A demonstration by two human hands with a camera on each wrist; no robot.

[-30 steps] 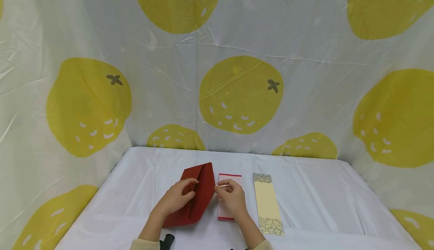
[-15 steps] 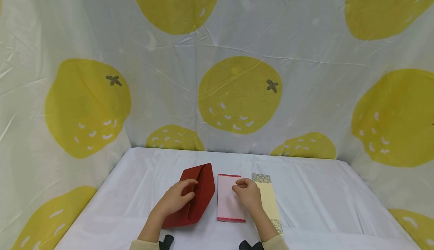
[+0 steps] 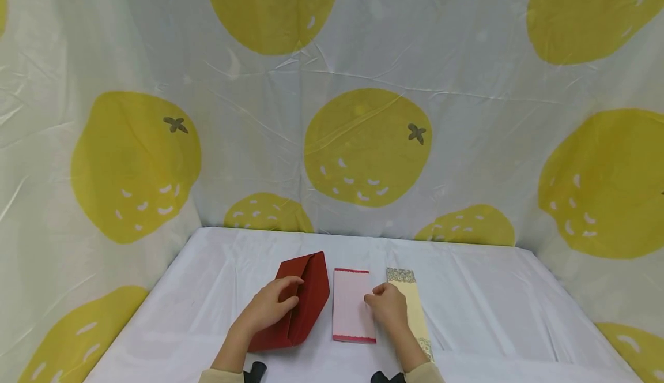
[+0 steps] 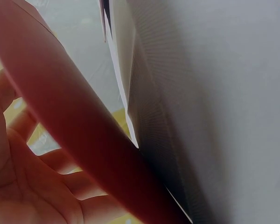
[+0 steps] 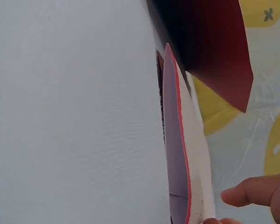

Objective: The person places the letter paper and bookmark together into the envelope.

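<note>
A dark red paper envelope [image 3: 311,308] stands tilted at the left in the head view, its flap raised. My left hand [image 3: 270,301] rests over its left panel, thumb and forefinger apart. In the left wrist view, the spread fingers [image 4: 60,161] pass behind the red paper. A pale pink card [image 3: 353,308] with red scalloped ends lies flat in the middle. My right hand [image 3: 390,305] hovers at the card's right edge, fingers loosely curled. The right wrist view shows one finger apart from the card [image 5: 196,154]; contact by the others is unclear.
To the right lies a cream strip [image 3: 415,308] with grey lace-patterned ends, partly behind my right hand. A white cloth [image 3: 482,308] covers the table. Behind it hangs a pale curtain [image 3: 467,141] printed with yellow fruit.
My right hand has moved right, away from the envelope's flap, and slightly nearer to me, uncovering the pink card. My left hand and the envelope have stayed in place.
</note>
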